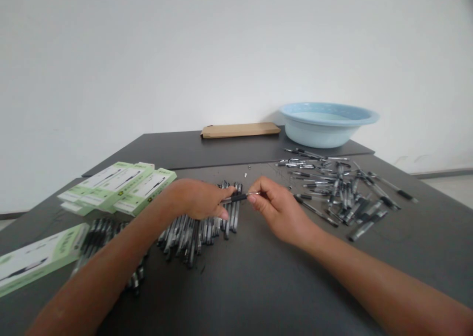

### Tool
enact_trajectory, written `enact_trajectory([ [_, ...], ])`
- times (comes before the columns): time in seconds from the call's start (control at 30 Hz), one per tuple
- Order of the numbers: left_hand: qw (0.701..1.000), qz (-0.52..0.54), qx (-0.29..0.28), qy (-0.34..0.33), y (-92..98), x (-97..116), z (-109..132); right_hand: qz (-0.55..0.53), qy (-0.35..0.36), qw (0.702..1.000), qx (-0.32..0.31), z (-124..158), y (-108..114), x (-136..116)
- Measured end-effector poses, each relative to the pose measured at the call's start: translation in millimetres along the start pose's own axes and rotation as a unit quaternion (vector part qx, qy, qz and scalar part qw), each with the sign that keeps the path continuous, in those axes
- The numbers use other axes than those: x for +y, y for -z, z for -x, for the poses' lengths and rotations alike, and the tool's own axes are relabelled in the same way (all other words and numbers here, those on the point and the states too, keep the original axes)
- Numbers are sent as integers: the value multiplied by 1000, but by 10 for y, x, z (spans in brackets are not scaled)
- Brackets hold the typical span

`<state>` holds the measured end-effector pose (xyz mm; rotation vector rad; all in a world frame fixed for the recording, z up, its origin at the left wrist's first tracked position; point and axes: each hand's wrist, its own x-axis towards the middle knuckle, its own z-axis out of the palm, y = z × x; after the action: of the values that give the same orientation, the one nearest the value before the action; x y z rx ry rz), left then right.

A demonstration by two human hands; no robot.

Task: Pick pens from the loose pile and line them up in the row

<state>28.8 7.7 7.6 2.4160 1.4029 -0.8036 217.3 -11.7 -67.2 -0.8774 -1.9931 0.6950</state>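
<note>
Between my hands, a gel pen (238,197) with a black rubber grip lies roughly level. My left hand (199,199) pinches its barrel from the left, thumb below and fingers above. At the other end, my right hand (275,205) closes thumb and forefinger on the thin pale tip; whether that is the pen's point or a separate refill, I cannot tell. Just under my left hand lies a row of pens (192,235) with clear barrels and dark ends. Loose pen parts (343,190) are heaped to the right of my right hand.
Green-and-white pen boxes (118,185) lie at the left, with another box (40,257) nearer me. More pens (99,235) are partly behind my left forearm. A light blue basin (325,124) and a flat brown cardboard piece (240,130) sit at the back of the dark table (236,286).
</note>
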Motion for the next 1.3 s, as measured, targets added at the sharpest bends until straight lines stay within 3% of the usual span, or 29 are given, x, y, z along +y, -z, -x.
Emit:
enact_trajectory([
  [0.43,999,-19,-29,-8,14,-25,-19,39,-27,999,-12,-12,9,14],
  [1.3,999,-18,-36,-32,36,-52,-28,-1,-14,1000,-19,22,-17,20],
])
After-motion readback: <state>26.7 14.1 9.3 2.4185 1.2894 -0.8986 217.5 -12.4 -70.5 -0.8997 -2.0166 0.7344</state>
